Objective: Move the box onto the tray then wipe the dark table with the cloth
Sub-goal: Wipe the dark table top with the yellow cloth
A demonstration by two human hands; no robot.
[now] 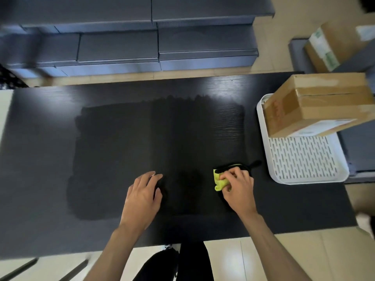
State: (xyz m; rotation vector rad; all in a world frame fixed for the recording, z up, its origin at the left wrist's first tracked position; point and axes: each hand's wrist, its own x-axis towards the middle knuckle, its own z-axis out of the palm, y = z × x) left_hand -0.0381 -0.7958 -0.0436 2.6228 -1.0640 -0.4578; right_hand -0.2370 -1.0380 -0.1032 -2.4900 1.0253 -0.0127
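Note:
The brown cardboard box [316, 104] rests on the far end of the white slotted tray [304, 159] at the right edge of the dark table [121, 138]. My right hand [238, 188] presses a bunched yellow-green cloth [220, 180] onto the table near the front, left of the tray. Flat on the table, my left hand [144, 193] lies with its fingers spread and nothing in it. A wide, duller, damp-looking patch covers the middle of the tabletop.
Dark grey stacked boxes [142, 37] fill the floor behind the table. A second cardboard box [341, 43] sits at the back right on a grey surface. Light floor shows around the table, and my dark trousers [172, 262] show below its front edge.

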